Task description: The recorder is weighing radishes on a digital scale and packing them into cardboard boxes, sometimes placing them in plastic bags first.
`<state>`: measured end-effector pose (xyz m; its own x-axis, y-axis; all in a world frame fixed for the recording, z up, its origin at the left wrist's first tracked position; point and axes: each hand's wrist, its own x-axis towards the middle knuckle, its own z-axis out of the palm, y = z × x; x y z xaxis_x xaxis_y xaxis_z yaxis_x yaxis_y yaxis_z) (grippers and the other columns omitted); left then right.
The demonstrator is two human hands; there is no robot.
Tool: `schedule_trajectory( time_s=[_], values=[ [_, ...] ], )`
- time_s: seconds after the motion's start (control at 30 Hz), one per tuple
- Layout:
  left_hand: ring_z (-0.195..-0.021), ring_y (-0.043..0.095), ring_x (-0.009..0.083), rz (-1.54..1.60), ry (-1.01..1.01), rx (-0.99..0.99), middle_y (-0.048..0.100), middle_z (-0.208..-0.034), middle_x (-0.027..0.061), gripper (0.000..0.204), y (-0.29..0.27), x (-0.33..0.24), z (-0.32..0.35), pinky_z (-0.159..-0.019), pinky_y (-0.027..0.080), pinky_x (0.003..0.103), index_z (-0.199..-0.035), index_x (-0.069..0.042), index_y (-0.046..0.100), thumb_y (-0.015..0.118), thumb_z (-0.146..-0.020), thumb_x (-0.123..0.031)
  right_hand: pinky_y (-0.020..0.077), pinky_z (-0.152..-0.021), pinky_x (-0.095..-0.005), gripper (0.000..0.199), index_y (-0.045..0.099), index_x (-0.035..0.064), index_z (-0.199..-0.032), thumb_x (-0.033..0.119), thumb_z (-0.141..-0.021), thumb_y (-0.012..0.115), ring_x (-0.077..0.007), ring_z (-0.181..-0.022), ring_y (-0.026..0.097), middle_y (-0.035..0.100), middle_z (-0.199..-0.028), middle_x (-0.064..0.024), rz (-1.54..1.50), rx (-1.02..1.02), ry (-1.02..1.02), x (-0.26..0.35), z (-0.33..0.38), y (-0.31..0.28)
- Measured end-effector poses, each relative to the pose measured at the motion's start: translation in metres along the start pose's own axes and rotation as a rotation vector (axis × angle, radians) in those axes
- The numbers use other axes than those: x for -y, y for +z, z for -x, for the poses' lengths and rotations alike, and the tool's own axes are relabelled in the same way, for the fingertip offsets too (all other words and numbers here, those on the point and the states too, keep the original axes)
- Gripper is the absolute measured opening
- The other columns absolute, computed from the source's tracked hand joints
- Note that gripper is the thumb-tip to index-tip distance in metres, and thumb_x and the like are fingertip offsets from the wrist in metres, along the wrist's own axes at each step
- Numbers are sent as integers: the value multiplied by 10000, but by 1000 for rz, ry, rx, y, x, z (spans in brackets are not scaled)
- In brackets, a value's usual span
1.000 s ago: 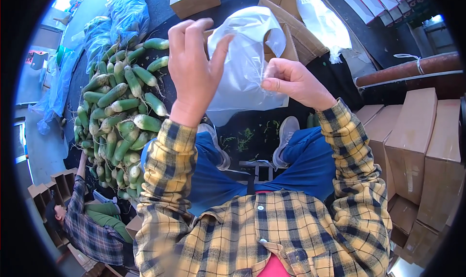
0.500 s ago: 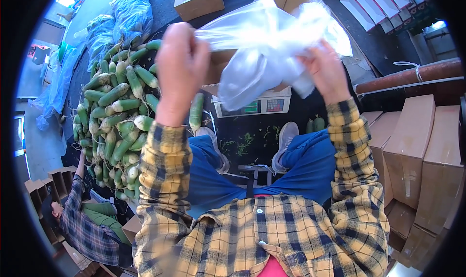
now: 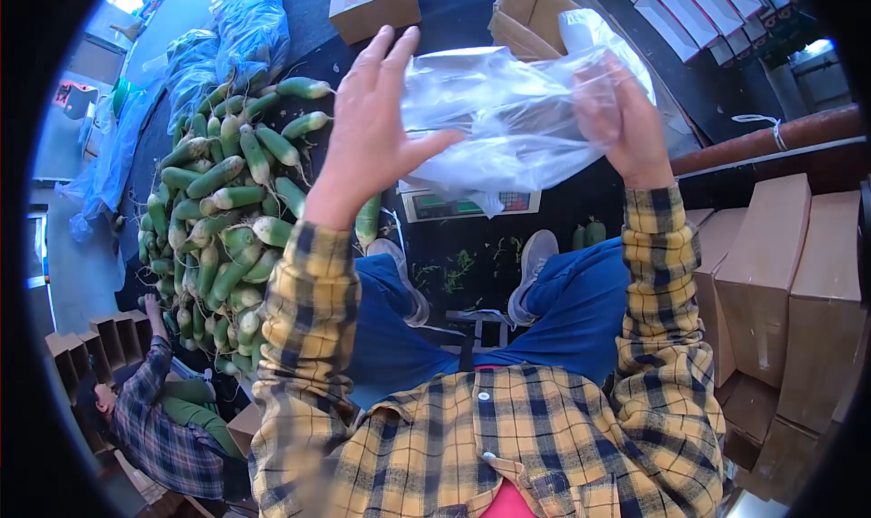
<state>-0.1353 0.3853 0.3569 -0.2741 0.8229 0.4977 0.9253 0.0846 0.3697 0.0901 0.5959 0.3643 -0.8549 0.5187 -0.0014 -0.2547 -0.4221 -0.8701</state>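
Hanging between hands [image 3: 370, 141] [image 3: 631, 123]: clear bag [image 3: 494, 110], edge overlapping scale [image 3: 426, 210]; dark floor [image 3: 445, 235] below.

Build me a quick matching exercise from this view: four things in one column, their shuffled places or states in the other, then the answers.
Things
1. clear plastic bag
2. scale
3. heap of green radishes
4. left hand

Places or states
A. many long pieces piled together at the person's left
B. open, with the thumb held out from the fingers
C. see-through and creased
D. partly hidden, its front panel showing just below the bag in the picture

Right pairs: 1-C, 2-D, 3-A, 4-B
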Motion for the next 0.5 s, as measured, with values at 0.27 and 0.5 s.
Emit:
schedule_trajectory(
  time_s=[0.27, 0.5],
  values=[
    [-813, 666, 400, 184, -402, -130, 669, -833, 249, 244, 18, 53, -18, -764, 502, 433, -938, 47, 598, 566, -963, -194, 471, -769, -227, 392, 619, 50, -1134, 380, -937, 693, -111, -872, 594, 640, -935, -41, 899, 113, 122, 6, 2, -1],
    [-833, 655, 426, 163, -538, -160, 661, -867, 283, 227, -7, 101, 1, -753, 489, 431, -944, 63, 601, 522, -974, -148, 517, -772, -350, 300, 642, 31, -1110, 190, -858, 675, -250, -873, 657, 679, -951, -128, 1546, -476, -251, 26, -8, -54]
  ],
)
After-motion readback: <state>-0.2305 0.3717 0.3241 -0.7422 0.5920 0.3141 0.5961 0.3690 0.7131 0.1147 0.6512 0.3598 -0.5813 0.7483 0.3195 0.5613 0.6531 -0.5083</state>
